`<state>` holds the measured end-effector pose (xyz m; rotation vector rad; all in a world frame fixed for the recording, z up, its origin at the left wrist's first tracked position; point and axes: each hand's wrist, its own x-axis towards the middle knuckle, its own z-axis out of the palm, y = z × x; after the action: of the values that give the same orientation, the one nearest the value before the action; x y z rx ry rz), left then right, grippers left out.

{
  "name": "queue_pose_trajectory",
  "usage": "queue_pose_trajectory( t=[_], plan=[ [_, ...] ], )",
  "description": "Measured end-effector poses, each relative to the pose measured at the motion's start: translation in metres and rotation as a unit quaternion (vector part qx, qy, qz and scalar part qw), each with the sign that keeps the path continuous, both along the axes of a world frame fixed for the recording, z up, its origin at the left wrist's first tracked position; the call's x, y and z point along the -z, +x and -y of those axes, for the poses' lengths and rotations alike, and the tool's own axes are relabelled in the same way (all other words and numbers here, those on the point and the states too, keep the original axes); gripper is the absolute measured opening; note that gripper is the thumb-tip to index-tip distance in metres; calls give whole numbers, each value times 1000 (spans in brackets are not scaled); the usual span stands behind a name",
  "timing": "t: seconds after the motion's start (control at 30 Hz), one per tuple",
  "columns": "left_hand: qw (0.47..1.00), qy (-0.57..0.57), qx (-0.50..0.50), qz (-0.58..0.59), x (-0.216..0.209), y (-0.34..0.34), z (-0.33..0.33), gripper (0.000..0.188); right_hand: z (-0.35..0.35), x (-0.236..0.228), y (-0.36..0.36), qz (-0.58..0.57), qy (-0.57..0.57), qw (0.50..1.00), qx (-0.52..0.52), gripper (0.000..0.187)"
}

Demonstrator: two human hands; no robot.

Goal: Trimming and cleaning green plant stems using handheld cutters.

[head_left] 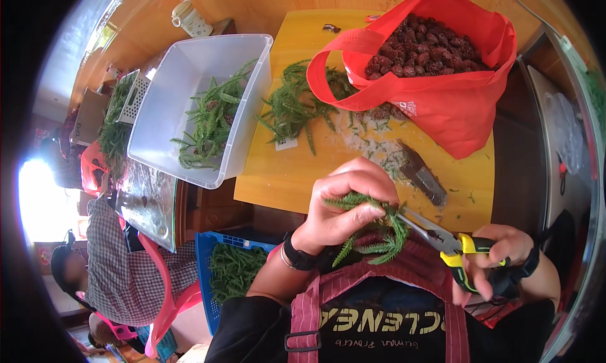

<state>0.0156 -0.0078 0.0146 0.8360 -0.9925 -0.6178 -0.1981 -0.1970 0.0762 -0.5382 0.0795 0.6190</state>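
My left hand (347, 202) pinches a small bunch of green artificial fir sprigs (386, 242) between thumb and fingers, just in front of my chest. Long-nose pliers (447, 242) with yellow and black handles are in my right hand (508, 246), its fingers around the grips. The jaw tips reach the gathered end of the bunch beside my left fingertips. Whether they bite on a stem is too small to tell. Beyond my hands, a dark brown bundle of thin strands (421, 174) lies on the yellow table (278, 180) among green scraps.
A red bag (454, 111) full of pine cones (423, 51) stands at the far right. Loose green sprigs (297, 104) lie left of it. A clear plastic bin (243, 136) and a blue basket (205, 281) hold more greenery. Another person in a checked shirt (126, 268) sits at left.
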Motion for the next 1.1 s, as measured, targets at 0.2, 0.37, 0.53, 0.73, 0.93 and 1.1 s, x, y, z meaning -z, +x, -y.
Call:
queue_pose_trajectory(
  t=[0.2, 0.37, 0.53, 0.73, 0.93, 1.1],
  plan=[
    [993, 107, -31, -49, -1, -2, -4, 9, -12, -18, 23, 229, -672, 699, 86, 33],
    [985, 120, -16, -121, -9, -7, -3, 8, -13, -7, 29, 331, -825, 433, 147, 33],
    [985, 123, -29, -119, -7, -8, -2, 8, -13, -4, 32, 349, -841, 393, 131, 29],
    [984, 142, -45, -98, -8, -10, -1, 7, -12, 2, 28, 340, -851, 377, 138, 29],
    [983, 159, -49, -74, -5, -7, 2, 5, -9, 4, 27, 351, -864, 341, 119, 28],
    [983, 169, -48, -61, 1, -7, 4, 5, -8, 8, 24, 352, -863, 348, 100, 26]
  ],
)
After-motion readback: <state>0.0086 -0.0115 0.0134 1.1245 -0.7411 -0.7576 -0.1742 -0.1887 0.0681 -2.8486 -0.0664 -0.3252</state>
